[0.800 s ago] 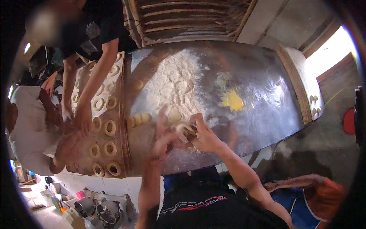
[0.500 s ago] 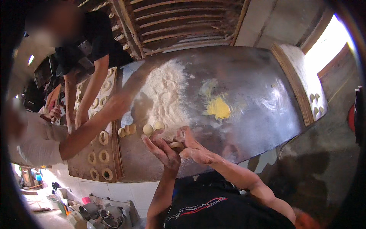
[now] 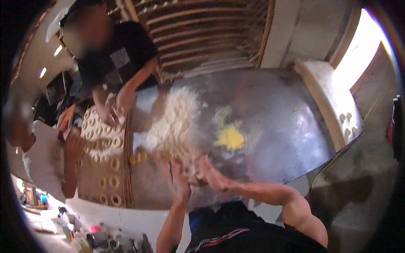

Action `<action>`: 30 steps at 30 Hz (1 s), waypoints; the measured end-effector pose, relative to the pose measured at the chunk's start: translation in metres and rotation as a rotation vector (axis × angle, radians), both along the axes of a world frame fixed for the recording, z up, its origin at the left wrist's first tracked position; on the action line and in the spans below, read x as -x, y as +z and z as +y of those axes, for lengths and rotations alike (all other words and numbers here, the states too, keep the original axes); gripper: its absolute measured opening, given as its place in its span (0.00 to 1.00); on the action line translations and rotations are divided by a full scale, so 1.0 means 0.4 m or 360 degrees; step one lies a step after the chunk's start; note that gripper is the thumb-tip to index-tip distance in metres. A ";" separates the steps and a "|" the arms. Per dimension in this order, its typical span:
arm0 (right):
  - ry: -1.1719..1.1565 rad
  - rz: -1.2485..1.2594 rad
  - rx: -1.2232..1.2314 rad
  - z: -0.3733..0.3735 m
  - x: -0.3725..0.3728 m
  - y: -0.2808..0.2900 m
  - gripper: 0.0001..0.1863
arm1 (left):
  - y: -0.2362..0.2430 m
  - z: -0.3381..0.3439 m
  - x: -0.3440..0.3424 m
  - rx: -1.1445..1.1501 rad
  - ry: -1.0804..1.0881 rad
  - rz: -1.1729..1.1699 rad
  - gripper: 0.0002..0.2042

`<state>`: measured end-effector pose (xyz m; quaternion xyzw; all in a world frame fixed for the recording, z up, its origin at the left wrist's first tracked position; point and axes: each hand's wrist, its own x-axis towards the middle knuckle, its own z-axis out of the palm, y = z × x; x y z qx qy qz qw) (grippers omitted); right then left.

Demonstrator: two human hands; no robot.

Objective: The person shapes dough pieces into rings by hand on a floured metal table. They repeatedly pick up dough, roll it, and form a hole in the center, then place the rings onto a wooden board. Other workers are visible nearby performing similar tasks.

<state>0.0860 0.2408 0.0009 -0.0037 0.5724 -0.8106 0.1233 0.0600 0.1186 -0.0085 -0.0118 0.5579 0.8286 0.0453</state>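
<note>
Beside the board (image 3: 89, 182) of dough rings (image 3: 114, 181), small dough pieces (image 3: 138, 158) lie on the counter (image 3: 154, 192); they are probably light, soft and easily dented, best taken gently by their sides. Next, the left hand (image 3: 181, 182), the flour heap (image 3: 175, 120) in the way ahead, then the right hand (image 3: 215, 176): both spread, apart; blur hides whether dough lies between. Rightward sits a yellow patch (image 3: 231, 138).

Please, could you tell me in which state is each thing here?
Left hand: open, fingers extended
Right hand: open, fingers extended
White flour: loose, spread in a heap
Small dough rounds: lined up, blurred
Dough rings: shaped, in rows
Yellow smear: spread out
Tabletop: partly floured
</note>
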 end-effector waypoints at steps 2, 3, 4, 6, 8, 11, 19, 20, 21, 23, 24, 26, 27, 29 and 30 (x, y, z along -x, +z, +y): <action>0.0221 -0.0002 0.0198 0.008 0.034 -0.028 0.31 | 0.023 0.022 -0.016 0.0312 0.0098 0.0127 0.32; 0.0239 -0.0013 0.0186 0.020 0.035 -0.029 0.31 | 0.032 0.032 -0.002 0.0586 0.0184 0.0379 0.34; 0.0258 -0.0024 0.0173 0.029 0.036 -0.021 0.31 | 0.044 0.035 0.003 0.1065 0.0404 0.0531 0.33; 0.0043 0.0082 -0.0028 0.041 0.028 0.007 0.31 | 0.058 0.043 -0.003 0.0402 0.0302 0.0224 0.31; 0.0120 -0.0051 -0.0132 0.061 0.020 0.038 0.30 | 0.059 0.041 0.005 0.0178 0.0260 -0.0036 0.30; 0.0521 0.0105 -0.0438 0.080 0.001 0.046 0.27 | 0.044 0.020 -0.001 0.0946 0.0525 0.1331 0.14; 0.0127 -0.0254 -0.0077 -0.017 0.021 0.022 0.19 | 0.042 -0.030 -0.039 0.0673 0.0506 0.0617 0.31; 0.0285 -0.0232 0.0291 -0.035 0.019 0.038 0.16 | 0.048 -0.051 -0.041 0.0711 0.0485 0.0650 0.31; 0.0526 -0.0142 0.0727 -0.053 0.023 0.055 0.13 | 0.055 -0.081 -0.047 0.0741 0.0416 0.0684 0.31; 0.0510 -0.0090 0.0325 -0.090 0.044 0.082 0.14 | 0.068 -0.125 -0.048 0.0540 0.0442 0.0411 0.31; 0.0461 -0.0131 0.0367 -0.120 0.052 0.082 0.16 | 0.071 -0.145 -0.038 0.0307 0.0544 0.0152 0.31; 0.0345 -0.0178 0.0159 -0.173 0.060 0.078 0.19 | 0.072 -0.184 -0.040 -0.0226 0.0594 -0.0075 0.31; 0.0445 -0.0211 0.0163 -0.195 0.062 0.076 0.18 | 0.070 -0.204 -0.044 0.0083 0.0691 0.0059 0.30; 0.0633 -0.0257 0.0193 -0.245 0.068 0.070 0.18 | 0.062 -0.243 -0.062 0.0690 0.0853 0.0564 0.29; 0.0729 -0.0407 0.0226 -0.270 0.077 0.070 0.18 | 0.057 -0.272 -0.062 0.1002 0.1046 0.1171 0.29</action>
